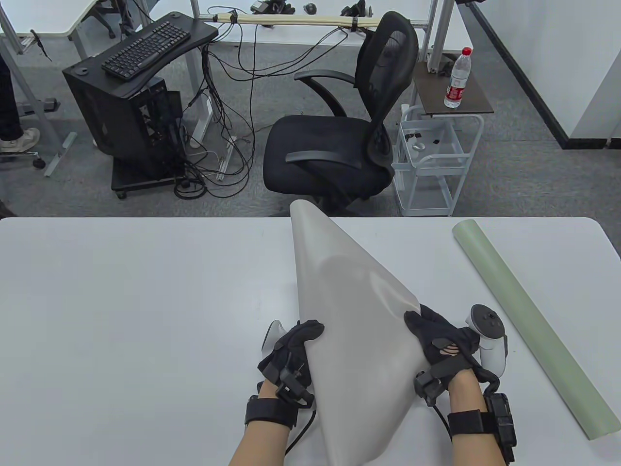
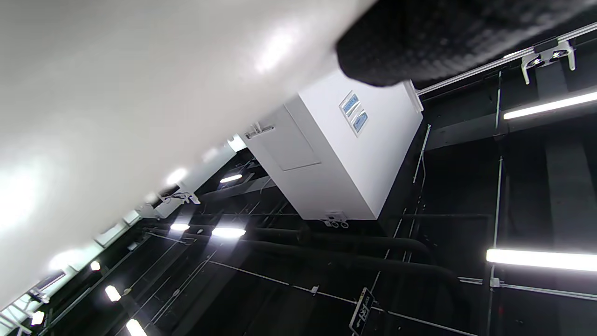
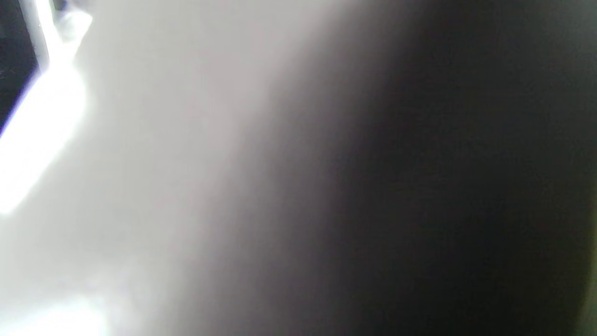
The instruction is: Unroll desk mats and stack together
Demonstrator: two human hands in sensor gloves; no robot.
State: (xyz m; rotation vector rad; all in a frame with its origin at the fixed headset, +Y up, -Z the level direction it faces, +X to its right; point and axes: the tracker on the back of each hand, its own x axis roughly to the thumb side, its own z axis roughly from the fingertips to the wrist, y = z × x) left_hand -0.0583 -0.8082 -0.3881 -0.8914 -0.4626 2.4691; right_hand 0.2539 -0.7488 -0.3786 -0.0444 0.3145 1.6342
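A pale grey desk mat (image 1: 354,310) is held up off the white table (image 1: 145,301), partly unrolled and curled like a cone, its far end reaching the table's back edge. My left hand (image 1: 296,347) grips its left edge and my right hand (image 1: 429,332) grips its right edge. A green desk mat (image 1: 529,325) lies rolled up as a long tube on the right of the table, running from the back to the front right. The left wrist view shows the grey mat (image 2: 116,102) and one gloved finger (image 2: 419,42) against the ceiling. The right wrist view is filled by the blurred mat (image 3: 163,163).
Behind the table stand a black office chair (image 1: 339,141), a white wire cart (image 1: 432,160) with a water bottle (image 1: 457,78) on top, and a black computer stand with a keyboard (image 1: 145,48).
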